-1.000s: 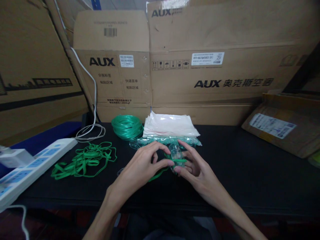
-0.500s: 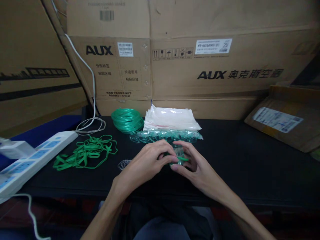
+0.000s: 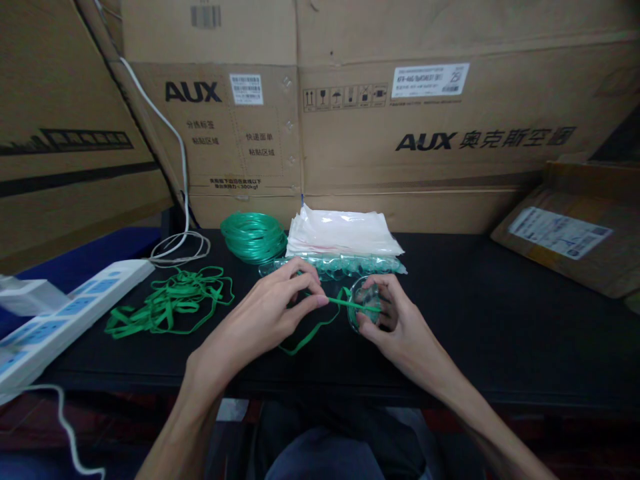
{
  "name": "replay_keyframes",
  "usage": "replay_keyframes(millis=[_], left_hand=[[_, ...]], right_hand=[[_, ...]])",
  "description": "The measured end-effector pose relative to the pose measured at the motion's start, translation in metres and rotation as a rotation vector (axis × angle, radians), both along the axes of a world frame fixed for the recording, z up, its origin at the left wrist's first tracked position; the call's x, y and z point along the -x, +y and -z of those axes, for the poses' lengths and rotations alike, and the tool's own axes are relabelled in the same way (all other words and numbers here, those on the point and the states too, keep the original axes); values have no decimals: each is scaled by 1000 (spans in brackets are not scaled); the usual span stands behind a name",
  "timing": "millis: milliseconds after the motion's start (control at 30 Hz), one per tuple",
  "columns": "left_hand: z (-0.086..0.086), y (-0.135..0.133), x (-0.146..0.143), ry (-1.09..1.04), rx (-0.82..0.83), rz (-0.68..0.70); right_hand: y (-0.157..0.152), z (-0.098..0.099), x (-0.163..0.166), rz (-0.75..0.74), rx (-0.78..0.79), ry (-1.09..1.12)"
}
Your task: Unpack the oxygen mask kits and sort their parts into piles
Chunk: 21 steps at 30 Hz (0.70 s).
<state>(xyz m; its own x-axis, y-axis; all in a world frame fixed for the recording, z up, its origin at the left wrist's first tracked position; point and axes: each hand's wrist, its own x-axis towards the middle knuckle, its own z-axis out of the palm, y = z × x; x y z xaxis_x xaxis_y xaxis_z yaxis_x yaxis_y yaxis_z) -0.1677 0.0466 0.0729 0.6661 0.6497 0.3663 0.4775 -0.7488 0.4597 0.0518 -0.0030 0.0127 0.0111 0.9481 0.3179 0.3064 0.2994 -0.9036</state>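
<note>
My right hand (image 3: 393, 310) grips a clear, green-tinted plastic mask (image 3: 356, 313), its fingers wrapped round the far and right sides. A narrow green elastic strap (image 3: 343, 303) runs taut across the mask to my left hand (image 3: 285, 300), which pinches it between thumb and forefinger. A slack length of the same strap loops below, down toward the table beside my left hand. Behind both hands lies a row of similar clear masks (image 3: 345, 267), partly hidden by my left hand. My fingers cover part of the held mask.
A tangle of green elastic straps (image 3: 170, 300) lies left on the black table (image 3: 475, 320). Behind are a coil of green tubing (image 3: 253, 237) and stacked white plastic bags (image 3: 345, 230). A white power strip (image 3: 75, 313) borders the left, a cardboard box (image 3: 560, 227) the right.
My left hand has moved left, away from the mask, drawing the green strap out straight. More strap now shows. My right hand keeps the mask, shifted slightly right.
</note>
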Motion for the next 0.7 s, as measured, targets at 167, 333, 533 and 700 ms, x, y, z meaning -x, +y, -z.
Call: replay_keyframes(millis=[167,333,533,700], left_hand=[[-2,6,13,0,12,-34],[-4,8,17,13,21,-85],[-6,8,18,-1,7,-139],[1,-1,-4,-3,34,-86]], right_hand=[[3,3,-1,118,5,-45],[3,3,-2,198,-29,-93],[-1,-3,1,243,-47,-172],[-2,-4,2,133,-75,-161]])
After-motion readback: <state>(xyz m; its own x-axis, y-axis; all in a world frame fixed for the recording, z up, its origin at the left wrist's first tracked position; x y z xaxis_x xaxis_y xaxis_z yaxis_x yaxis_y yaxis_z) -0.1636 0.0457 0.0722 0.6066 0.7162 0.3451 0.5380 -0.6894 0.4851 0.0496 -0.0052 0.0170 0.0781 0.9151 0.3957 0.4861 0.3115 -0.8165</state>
